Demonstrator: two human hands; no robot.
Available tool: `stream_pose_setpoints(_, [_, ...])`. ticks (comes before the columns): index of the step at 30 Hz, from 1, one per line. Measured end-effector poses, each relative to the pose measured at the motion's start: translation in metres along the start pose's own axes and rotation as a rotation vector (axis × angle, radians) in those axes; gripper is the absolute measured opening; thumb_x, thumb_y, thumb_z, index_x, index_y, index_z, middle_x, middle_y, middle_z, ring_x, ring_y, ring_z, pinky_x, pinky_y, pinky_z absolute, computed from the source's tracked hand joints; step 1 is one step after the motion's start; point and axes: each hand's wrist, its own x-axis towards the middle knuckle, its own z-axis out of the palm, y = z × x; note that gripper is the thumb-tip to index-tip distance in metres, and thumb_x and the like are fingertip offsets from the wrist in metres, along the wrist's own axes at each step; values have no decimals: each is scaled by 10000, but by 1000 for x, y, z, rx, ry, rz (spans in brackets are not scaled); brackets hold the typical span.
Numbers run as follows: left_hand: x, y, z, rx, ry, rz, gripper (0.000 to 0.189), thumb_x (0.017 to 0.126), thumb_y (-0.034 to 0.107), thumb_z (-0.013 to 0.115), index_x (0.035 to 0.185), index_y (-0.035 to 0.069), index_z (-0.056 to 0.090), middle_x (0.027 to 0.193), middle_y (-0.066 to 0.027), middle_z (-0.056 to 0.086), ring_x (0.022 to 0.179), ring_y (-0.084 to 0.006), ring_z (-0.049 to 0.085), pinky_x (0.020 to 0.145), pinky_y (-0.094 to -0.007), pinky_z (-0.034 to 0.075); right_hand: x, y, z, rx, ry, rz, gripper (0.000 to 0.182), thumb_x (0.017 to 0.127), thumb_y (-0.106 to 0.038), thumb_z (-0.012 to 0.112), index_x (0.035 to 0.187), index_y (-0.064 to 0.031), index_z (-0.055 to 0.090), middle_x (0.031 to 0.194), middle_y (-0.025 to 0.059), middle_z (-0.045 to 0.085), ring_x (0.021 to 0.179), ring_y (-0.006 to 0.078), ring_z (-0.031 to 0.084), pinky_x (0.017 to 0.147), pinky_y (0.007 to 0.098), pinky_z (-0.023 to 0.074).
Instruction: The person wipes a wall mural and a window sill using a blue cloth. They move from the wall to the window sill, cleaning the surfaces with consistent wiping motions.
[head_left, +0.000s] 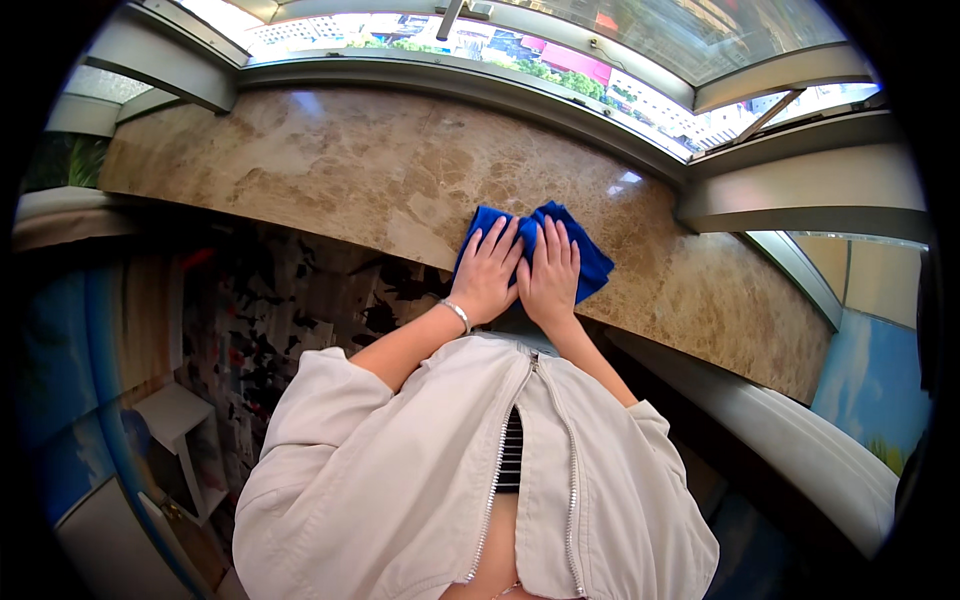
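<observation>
A blue cloth lies spread on the brown marble windowsill, near its front edge. Both hands rest on it side by side, palms down. My left hand, with a silver bracelet at the wrist, covers the cloth's left part. On the cloth's middle lies my right hand, fingers pointing towards the window. The fingers of each hand are nearly straight and slightly apart, and neither hand visibly grasps the cloth. The thumbs are close together. What is under the palms is hidden.
Metal window frames bound the sill's far side, with an open sash at the upper right. Frame posts stand at both ends of the sill. Below left are a patterned floor and a small white shelf unit. A pale curved edge runs at lower right.
</observation>
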Motion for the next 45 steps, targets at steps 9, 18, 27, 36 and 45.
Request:
stream_pose_setpoints(9, [35,-39,8,69,62,-7,534,865,311,466,1314,24,439,1435,-169,337,1361,-298,259,1087,-473,204,61,4,29,15,30,-94,507,830,-236,460,1283,-9,449,1402,146,388,1317,309,331,1056,470,244])
stream_pose_setpoints(18, [57,-59,8,116,116,-83,508,873,324,448,1302,53,468,1443,-143,338,1352,-288,274,1084,-483,212,92,4,45,9,79,-73,509,822,-250,475,1276,-19,475,1380,139,418,1303,302,345,1054,480,257])
stream_pose_setpoints(27, [-34,-22,-16,2,27,-130,544,845,343,501,1279,15,484,1450,-156,323,1360,-291,265,1086,-469,211,8,-35,18,20,-107,-155,563,806,-245,511,1293,27,433,1403,176,374,1327,331,306,1068,486,215])
stream_pose_setpoints(36, [7,-68,-8,145,142,-278,517,868,300,453,1305,24,443,1440,-158,335,1357,-292,266,1088,-454,204,91,-40,51,150,-106,-279,536,797,-235,490,1285,-18,456,1397,149,395,1328,301,320,1078,465,229])
stream_pose_setpoints(45, [52,-98,0,143,295,-527,531,878,318,412,1324,30,439,1464,-137,306,1376,-274,222,1112,-440,145,171,-36,85,97,-132,-443,537,809,-264,468,1305,-58,461,1414,97,397,1330,269,318,1074,443,232])
